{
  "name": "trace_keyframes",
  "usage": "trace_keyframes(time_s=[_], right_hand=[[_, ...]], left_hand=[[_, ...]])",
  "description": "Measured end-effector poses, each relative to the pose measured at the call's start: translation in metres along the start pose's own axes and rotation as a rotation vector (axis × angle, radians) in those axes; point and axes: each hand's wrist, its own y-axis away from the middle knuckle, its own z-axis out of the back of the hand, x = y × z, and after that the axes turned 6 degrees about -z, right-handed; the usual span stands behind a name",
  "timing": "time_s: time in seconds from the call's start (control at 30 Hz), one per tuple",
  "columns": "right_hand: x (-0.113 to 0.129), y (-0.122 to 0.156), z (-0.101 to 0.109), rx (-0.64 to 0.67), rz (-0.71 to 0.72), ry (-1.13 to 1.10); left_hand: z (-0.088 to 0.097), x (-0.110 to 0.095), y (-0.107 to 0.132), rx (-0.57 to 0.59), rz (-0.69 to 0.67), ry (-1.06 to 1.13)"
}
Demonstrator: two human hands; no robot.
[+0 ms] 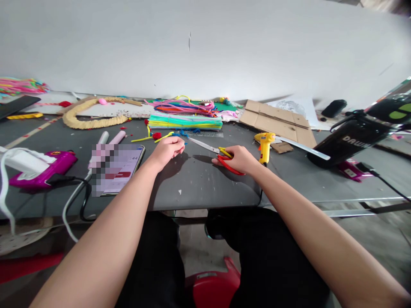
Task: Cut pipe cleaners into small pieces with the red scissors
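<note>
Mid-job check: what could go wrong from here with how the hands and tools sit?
The scissors in the right hand point toward the left hand, so a slip might nick its fingers. The yellow glue gun stands close beside the right hand; a sideways swing could knock it. The left forearm passes right by the phone and might nudge it.

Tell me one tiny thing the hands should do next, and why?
Probably bring the scissors a little nearer the small blue piece at the left hand: the right hand already grips the handles, and the blades point that way, seemingly just short of it.
</note>
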Motion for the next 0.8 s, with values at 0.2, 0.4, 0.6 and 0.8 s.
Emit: trace_keyframes(time_s=[0.2, 0.4, 0.6, 0.8], right_hand=[[0.0001, -0.0001, -0.0005, 0.007, 0.017, 0.041], [-0.0005, -0.0012, -0.0013, 0.002, 0.024, 0.061], [-0.0009, -0.0026, -0.0024, -0.005, 0.019, 0.077], [-0.0010, -0.0031, -0.0027, -0.005, 0.022, 0.075]], left_hand=[[0.0010, 0.0004, 0.0004, 0.009, -0.014, -0.013], [0.0005, -0.0003, 0.0009, 0.001, -0.010, -0.007], [0.0001, 0.0001, 0.0003, 0.005, -0.011, -0.022], [0.0006, 0.0017, -0.0003, 0.010, -0.014, -0.025]])
